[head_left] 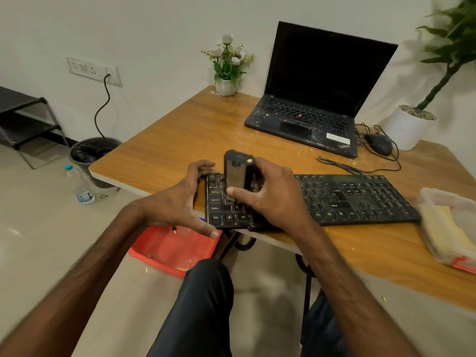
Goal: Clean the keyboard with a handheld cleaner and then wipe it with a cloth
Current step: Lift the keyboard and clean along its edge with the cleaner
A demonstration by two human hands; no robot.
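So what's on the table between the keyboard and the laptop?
In the head view, a black cable lies on the table between the keyboard and the laptop.

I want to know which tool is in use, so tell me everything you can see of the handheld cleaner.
The handheld cleaner is a black, boxy device of glossy plastic. It stands roughly upright, its lower end down on the left part of the black keyboard, near the table's front edge. Near its top show a round dark feature and a small pale dot. The right hand grips it, thumb across its front; the left hand holds the keyboard's left end.
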